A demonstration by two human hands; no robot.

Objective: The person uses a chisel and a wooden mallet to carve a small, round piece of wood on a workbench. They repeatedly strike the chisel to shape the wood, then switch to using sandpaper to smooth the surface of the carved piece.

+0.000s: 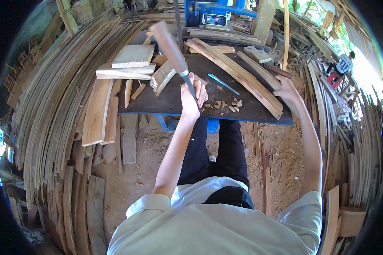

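Note:
My left hand (193, 92) is closed around the metal shank of a chisel (170, 47). The chisel's thick wooden handle tilts up and to the left, slightly blurred, and its tip is hidden. My right hand (286, 89) grips the near end of a rounded wooden club (258, 70) at the right of the dark worktable (174, 102). Between my hands a long, slightly curved wooden piece (238, 76) runs slantwise across the table. A slim blue pointed tool (224, 84) lies beside it, and several wood chips (225, 106) are scattered near the front edge.
Wood blocks (133, 56) are stacked on the table's left, with planks (98, 111) jutting past its edge. A blue machine (219, 9) stands at the back. Long timber strips (51, 106) line the left side. Far right, a person (344, 63) sits on a red stool (334, 79).

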